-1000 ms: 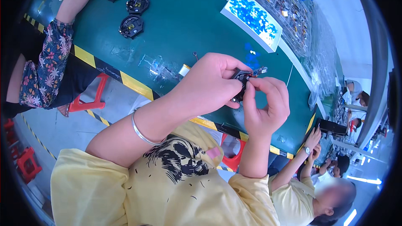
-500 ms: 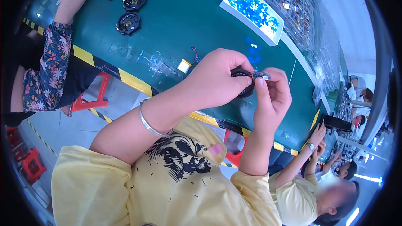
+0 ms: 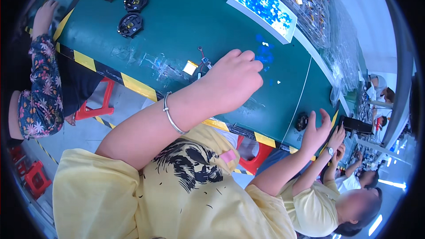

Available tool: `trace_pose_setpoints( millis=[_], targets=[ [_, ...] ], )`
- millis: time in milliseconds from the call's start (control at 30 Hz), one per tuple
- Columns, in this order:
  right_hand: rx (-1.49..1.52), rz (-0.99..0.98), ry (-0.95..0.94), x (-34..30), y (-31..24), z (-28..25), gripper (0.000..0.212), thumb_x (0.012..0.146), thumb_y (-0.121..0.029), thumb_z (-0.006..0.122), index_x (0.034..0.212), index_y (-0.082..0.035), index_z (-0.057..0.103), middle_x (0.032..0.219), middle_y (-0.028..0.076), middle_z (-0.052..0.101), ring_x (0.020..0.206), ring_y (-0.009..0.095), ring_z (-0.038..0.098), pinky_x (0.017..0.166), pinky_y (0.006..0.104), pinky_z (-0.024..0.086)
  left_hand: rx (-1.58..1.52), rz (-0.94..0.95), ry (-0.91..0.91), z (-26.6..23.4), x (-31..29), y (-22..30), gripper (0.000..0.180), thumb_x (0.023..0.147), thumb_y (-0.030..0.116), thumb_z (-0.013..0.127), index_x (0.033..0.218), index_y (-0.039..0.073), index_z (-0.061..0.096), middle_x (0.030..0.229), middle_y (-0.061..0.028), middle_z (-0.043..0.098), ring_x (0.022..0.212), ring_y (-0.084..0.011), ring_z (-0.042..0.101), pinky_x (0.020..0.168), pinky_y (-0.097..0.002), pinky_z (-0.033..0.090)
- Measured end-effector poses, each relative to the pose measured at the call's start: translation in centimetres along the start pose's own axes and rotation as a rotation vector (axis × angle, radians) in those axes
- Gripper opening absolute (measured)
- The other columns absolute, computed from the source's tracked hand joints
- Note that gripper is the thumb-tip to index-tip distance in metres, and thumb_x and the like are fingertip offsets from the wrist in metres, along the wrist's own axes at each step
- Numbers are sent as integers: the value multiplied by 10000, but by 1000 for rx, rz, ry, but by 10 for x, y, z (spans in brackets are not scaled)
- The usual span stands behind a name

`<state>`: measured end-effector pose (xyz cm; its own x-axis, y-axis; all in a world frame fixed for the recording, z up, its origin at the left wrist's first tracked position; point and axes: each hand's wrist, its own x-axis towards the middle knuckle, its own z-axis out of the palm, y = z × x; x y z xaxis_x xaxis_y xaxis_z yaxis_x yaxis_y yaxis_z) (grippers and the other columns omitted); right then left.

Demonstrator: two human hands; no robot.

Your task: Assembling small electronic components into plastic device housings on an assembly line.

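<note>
My left hand (image 3: 237,78) is over the middle of the bench with its fingers curled down; its fingertips and anything in them are hidden behind the knuckles. Beside its wrist lies a small flat battery (image 3: 190,67), silver-yellow, next to a wired part (image 3: 205,60) with a little round end. At the right, my right hand (image 3: 318,131) has thumb and fingers spread, with nothing between them. Just left of it, a round black watch case (image 3: 302,121) rests on the green bench. Three more black watch cases (image 3: 131,24) with open insides lie at the far left.
A white tray (image 3: 261,22) of small blue pieces stands at the back. Loose blue bits (image 3: 264,55) lie before it. Behind are clear compartment trays (image 3: 305,11). Co-workers' arms reach in from the left (image 3: 44,68) and right (image 3: 316,168). Striped tape (image 3: 137,87) edges the bench.
Both hands were together on a black watch case. They have parted: the case now rests at the right by my opened right hand, and my left hand has moved slightly left. The left co-worker's hand shifted left.
</note>
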<state>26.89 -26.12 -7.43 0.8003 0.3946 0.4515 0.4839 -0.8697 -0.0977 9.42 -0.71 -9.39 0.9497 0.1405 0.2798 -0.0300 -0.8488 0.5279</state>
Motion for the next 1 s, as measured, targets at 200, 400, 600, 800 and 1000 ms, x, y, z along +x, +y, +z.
trace_pose_setpoints(
  millis=[200,400,600,800,1000],
  targets=[
    [588,-347,-330,-17,-107,-3,283,754,-17,663,1034,-12,623,988,105,634,925,204,605,844,320,460,46,-40,43,-8,12,-5,68,679,20,636,732,62,646,797,-76,579,851,-269,556,745,-379,463],
    [1198,15,-495,-28,-142,0,244,786,96,610,1016,23,576,985,110,625,912,171,626,816,269,497,-434,-146,134,-24,22,-7,58,706,13,583,726,-2,636,739,-147,642,738,-291,626,671,-383,500],
    [1303,-96,-506,-26,-144,-6,122,824,69,601,942,40,585,838,75,622,825,128,626,764,229,498,-950,-305,32,-25,11,-7,84,736,56,624,758,-16,662,686,-125,642,620,-194,619,585,-309,485],
    [1400,21,-534,-13,-153,1,108,879,-33,583,947,49,599,828,65,632,742,94,591,683,201,462,-987,-307,-108,-32,9,-9,112,745,87,659,745,-24,675,659,-119,638,595,-167,611,564,-291,475],
    [1190,-199,-354,-10,-156,4,71,876,-19,589,888,43,622,869,71,640,777,87,586,698,199,455,-912,-313,-44,-40,12,-6,120,754,92,659,738,-25,674,642,-120,634,576,-171,604,561,-294,474]
  ],
)
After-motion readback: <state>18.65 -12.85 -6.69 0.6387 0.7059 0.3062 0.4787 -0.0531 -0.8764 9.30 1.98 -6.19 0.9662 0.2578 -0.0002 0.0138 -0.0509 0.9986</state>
